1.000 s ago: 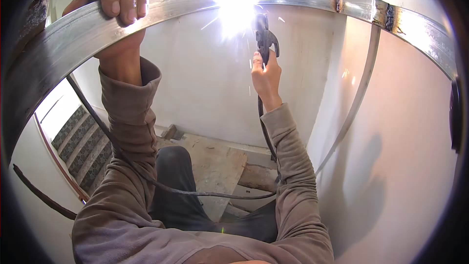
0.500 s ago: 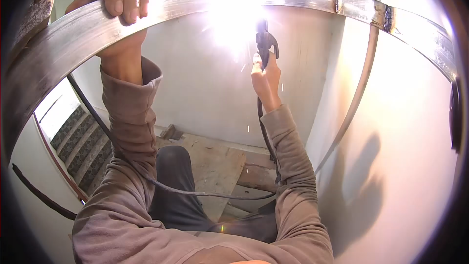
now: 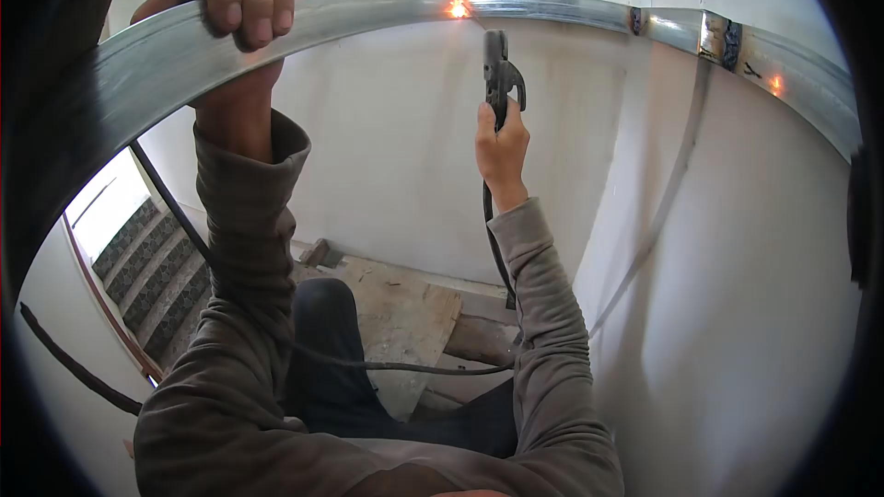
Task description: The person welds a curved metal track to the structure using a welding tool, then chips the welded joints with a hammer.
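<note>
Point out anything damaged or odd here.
The long silver metal beam has a glowing orange spot at mid-view and rough, blackened seams farther right; both stand out against its bright, shiny surface.

Off-white back wall [image 3: 396,156] w/ faint brownish stains nr top; pale R wall [image 3: 737,313] meets it at corner, soft shadows on it. Worn flat board [image 3: 405,313] on flr below. Far L: dark patterned stairs [image 3: 152,267], v. bright white patch [image 3: 106,191] above, reddish-brn trim [image 3: 112,299] alongside.
</note>
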Demonstrator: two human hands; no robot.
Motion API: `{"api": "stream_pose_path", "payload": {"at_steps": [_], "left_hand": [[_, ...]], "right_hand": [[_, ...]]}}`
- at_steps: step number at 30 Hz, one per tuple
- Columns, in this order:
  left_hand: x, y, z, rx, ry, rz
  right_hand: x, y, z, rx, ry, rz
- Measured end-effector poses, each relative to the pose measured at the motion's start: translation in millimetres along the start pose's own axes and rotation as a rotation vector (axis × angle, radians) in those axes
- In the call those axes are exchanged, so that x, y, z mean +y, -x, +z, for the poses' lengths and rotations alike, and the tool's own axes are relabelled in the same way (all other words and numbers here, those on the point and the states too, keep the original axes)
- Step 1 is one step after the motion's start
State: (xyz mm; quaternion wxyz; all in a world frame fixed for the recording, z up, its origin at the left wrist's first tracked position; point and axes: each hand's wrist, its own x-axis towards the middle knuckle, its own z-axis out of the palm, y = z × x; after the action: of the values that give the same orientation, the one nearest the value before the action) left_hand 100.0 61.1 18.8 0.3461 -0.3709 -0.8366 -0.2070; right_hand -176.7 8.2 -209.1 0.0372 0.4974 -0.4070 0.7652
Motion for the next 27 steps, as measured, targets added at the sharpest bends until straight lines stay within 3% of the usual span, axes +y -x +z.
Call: {"api": "stream_pose_path", "payload": {"at_steps": [12, 16, 24, 26, 27], "left_hand": [[3, -3, 1, -0.007, -0.036, 0.016], [3, 0, 7, 0.062, -0.046, 0.015], [6, 0, 5, 0.025, -0.027, -0.01], [6, 1, 9, 0.064, -0.014, -0.01], [4, 3, 11, 0.092, -0.008, -0.006]], "right_hand": [[-8, 1, 3, -0.034, 0.059, 0.082], [14, -2, 10, 0.048, 0.095, -0.101], [6, 4, 5, 0.025, 0.059, -0.056], [19, 4, 10, 0.111, 0.002, -0.287], [3, 6, 4, 0.015, -0.035, -0.077]]}}
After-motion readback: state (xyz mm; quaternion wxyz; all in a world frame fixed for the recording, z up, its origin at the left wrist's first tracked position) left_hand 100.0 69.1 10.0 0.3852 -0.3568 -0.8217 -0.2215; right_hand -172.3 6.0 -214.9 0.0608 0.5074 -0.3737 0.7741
